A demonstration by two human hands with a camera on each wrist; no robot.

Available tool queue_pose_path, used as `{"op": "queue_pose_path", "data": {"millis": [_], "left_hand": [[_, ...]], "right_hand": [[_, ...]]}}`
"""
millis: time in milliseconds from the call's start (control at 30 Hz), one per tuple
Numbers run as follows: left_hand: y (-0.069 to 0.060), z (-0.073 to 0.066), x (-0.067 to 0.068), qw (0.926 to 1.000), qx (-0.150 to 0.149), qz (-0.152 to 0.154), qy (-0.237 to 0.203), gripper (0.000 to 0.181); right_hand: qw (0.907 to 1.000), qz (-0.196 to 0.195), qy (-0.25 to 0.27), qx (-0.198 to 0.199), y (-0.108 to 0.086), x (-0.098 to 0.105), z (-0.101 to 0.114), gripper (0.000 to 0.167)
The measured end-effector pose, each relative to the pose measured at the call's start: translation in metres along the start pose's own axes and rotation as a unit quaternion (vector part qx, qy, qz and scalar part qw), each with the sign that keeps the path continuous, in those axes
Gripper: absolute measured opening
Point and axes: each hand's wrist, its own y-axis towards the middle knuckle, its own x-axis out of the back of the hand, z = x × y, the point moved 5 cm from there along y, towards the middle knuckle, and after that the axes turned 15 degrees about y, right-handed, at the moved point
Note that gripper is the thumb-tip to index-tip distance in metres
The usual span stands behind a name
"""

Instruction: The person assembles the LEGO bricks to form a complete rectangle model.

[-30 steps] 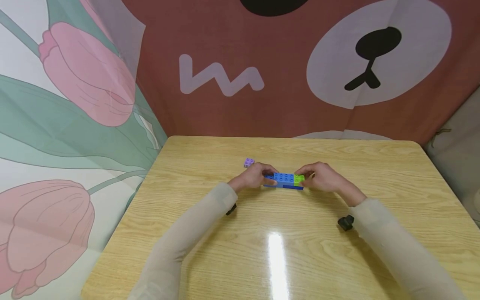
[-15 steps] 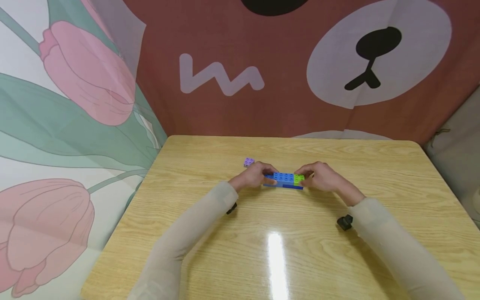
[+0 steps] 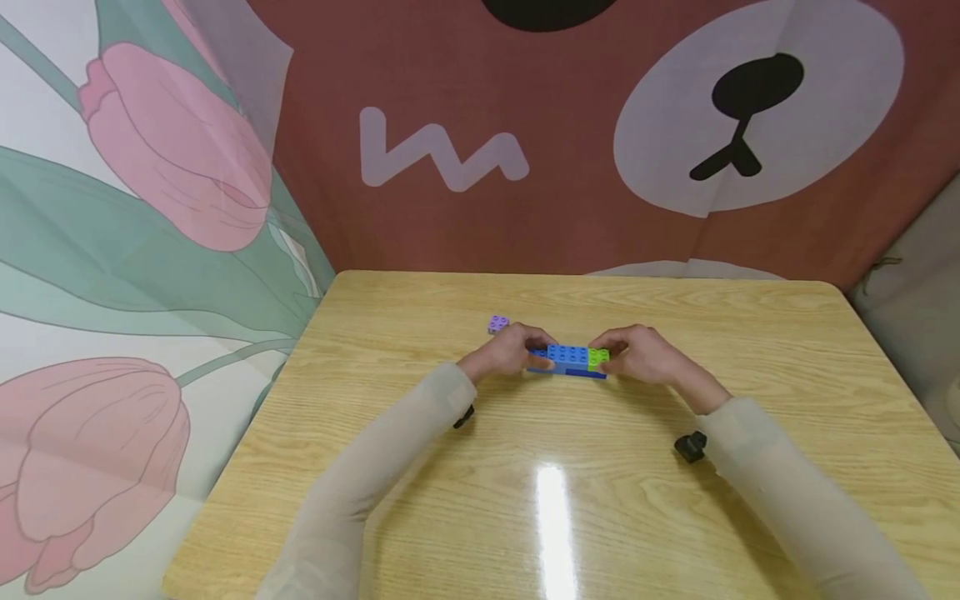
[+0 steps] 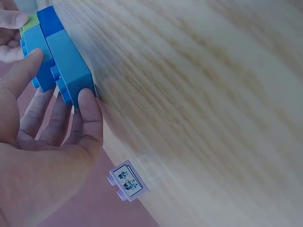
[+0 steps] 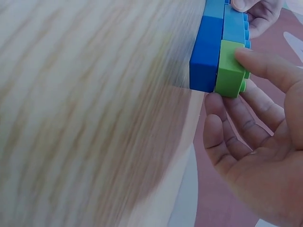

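Note:
A low two-layer stack of building bricks lies on the table between my hands. Its upper layer has a light blue brick [image 3: 568, 357] with a lime green brick [image 3: 597, 357] at the right end. Below are a dark blue brick [image 5: 204, 54] on the right and another light blue brick [image 4: 71, 61] on the left. My left hand [image 3: 510, 350] grips the upper blue brick, thumb on its near side, little finger against the lower brick's end. My right hand [image 3: 647, 355] pinches the green brick, its thumb on the near face; its far fingertips are partly hidden.
A small purple brick [image 3: 498, 324] with a printed face sits behind my left hand. The wooden table [image 3: 450, 517] meets a printed cloth [image 3: 480, 225] at its far edge. Black wrist devices, including one on the right [image 3: 691, 447], hang under the sleeves.

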Motion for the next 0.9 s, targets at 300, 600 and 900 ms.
{"op": "queue_pose_path", "data": {"millis": [300, 600, 900], "left_hand": [[0.002, 0.000, 0.000, 0.9998, 0.003, 0.005, 0.017, 0.035], [0.000, 0.003, 0.000, 1.0000, -0.004, 0.005, 0.000, 0.041], [-0.004, 0.014, 0.011, 0.9992, -0.006, -0.026, -0.029, 0.039]], "right_hand": [[1.0000, 0.000, 0.004, 0.008, 0.000, 0.000, -0.001, 0.036], [0.9999, 0.004, 0.006, 0.013, 0.000, 0.000, -0.002, 0.035], [0.9998, 0.009, 0.005, 0.019, 0.000, -0.001, -0.001, 0.035]]}}
